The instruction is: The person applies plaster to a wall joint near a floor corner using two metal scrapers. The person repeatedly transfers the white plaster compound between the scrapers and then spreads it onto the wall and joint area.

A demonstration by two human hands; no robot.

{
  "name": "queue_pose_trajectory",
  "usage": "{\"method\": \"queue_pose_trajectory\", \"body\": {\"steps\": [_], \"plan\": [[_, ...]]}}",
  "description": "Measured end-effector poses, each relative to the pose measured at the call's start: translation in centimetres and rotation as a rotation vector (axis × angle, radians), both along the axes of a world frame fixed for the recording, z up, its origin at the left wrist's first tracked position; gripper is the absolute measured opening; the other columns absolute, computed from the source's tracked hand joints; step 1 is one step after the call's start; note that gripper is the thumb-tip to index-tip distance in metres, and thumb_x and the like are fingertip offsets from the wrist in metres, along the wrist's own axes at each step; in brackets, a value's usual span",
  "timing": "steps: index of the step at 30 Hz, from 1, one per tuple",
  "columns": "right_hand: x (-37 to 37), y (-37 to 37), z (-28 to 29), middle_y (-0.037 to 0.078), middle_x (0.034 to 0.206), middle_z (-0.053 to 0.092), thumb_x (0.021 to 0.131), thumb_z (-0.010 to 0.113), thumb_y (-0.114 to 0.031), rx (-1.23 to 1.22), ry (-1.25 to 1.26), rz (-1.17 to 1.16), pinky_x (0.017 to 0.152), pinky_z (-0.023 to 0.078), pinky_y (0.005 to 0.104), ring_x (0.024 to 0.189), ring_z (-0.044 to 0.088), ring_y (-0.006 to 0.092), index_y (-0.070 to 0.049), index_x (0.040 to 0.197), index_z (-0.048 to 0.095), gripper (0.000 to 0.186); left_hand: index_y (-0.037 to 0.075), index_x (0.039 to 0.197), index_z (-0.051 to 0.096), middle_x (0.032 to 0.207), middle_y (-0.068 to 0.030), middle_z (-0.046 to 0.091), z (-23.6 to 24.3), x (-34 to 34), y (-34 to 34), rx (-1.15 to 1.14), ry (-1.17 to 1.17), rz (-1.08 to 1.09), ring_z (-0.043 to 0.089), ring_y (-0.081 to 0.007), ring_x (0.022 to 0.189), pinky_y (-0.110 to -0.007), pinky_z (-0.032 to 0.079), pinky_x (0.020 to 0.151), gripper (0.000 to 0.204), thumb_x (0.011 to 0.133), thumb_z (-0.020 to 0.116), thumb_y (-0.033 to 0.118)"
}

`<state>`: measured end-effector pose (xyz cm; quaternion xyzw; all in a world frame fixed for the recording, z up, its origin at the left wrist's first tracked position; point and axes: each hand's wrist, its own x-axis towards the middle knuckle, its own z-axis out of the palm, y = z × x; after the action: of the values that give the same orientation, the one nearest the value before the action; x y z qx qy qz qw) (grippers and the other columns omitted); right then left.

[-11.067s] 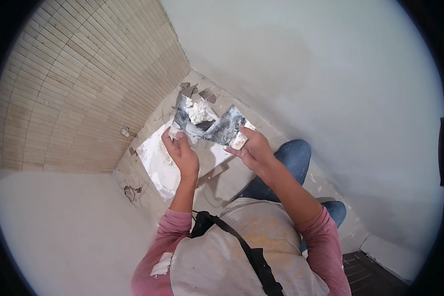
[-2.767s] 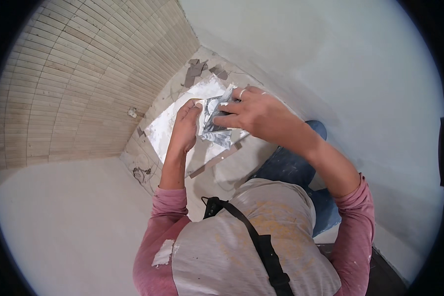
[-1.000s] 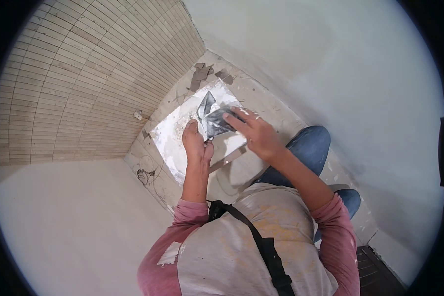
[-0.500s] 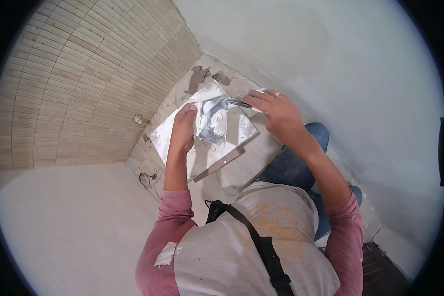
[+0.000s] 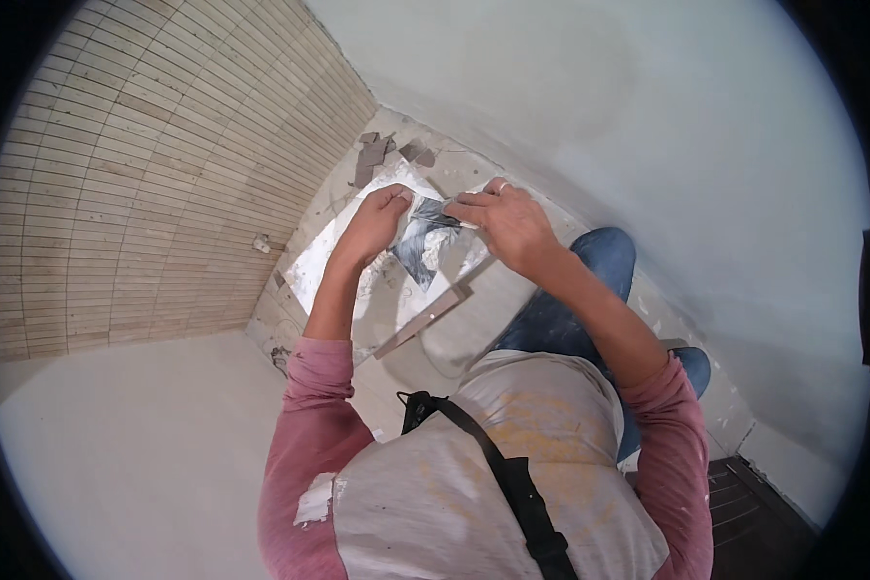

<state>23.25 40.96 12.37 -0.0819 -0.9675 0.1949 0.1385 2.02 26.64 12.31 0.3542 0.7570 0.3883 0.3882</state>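
My left hand is closed on the edge of a flat, shiny metal trowel blade that carries a lump of white paste. From the other side, my right hand grips a putty knife, its handle hidden by the fingers. The knife's dark, smeared blade lies across the top of the trowel blade, and both hands are close together. Beneath them is a square white board, smudged with paste and brightly lit.
A brown strip runs along the board's near edge. Broken grey-brown tile pieces lie in the far corner. Narrow beige tiles cover the left wall; a plain pale wall rises at right. My bent knee is beside the board.
My hands have come closer together. The right hand has moved slightly left and down, bringing the putty knife over the trowel blade; the left hand has turned inward.
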Motion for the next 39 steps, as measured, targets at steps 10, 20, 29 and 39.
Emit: {"method": "queue_pose_trajectory", "body": {"steps": [10, 20, 29, 39], "plan": [[-3.4, -2.1, -7.9, 0.014, 0.107, 0.072, 0.09, 0.054, -0.005, -1.035, 0.137, -0.252, 0.082, 0.052, 0.0368, 0.084, 0.066, 0.0276, -0.01, 0.124, 0.067, 0.037, -0.016, 0.087, 0.063, 0.08, -0.0253, 0.067, 0.4, -4.4, 11.1, -0.535, 0.597, -0.56, 0.067, -0.0324, 0.068, -0.04, 0.052, 0.058, 0.036, 0.087, 0.052, 0.019], [-0.6, -1.6, -4.6, 0.006, 0.117, 0.065, 0.098, 0.06, -0.019, -1.834, -0.064, -0.305, 0.087, 0.054, 0.038, 0.102, 0.064, 0.0197, -0.005, 0.138, 0.049, 0.044, -0.016, 0.083, 0.062, 0.077, -0.0262, 0.065, -0.2, -5.7, 14.7, -0.431, 0.728, -0.389, 0.067, -0.0357, 0.073, -0.043, 0.054, 0.065, 0.037, 0.085, 0.054, 0.02], [8.0, 0.1, 3.9, 0.013, 0.126, 0.064, 0.092, 0.062, -0.01, -0.775, 0.63, -0.041, 0.094, 0.05, 0.0417, 0.112, 0.061, 0.0278, -0.006, 0.125, 0.063, 0.033, 0.002, 0.111, 0.06, 0.101, -0.0076, 0.063, -0.7, -0.6, 4.2, 0.365, -0.551, 0.493, 0.059, -0.0177, 0.096, -0.034, 0.047, 0.086, 0.025, 0.098, 0.049, 0.021], [8.0, -2.7, 2.3, 0.012, 0.14, 0.054, 0.072, 0.065, 0.004, -0.18, 0.694, -0.065, 0.103, 0.045, 0.0434, 0.119, 0.053, 0.0373, -0.02, 0.128, 0.064, 0.061, 0.007, 0.11, 0.053, 0.104, -0.0113, 0.06, 0.7, 13.4, 4.3, 0.658, -0.858, 0.597, 0.064, -0.0242, 0.094, -0.04, 0.055, 0.083, 0.018, 0.1, 0.052, 0.022]]}}
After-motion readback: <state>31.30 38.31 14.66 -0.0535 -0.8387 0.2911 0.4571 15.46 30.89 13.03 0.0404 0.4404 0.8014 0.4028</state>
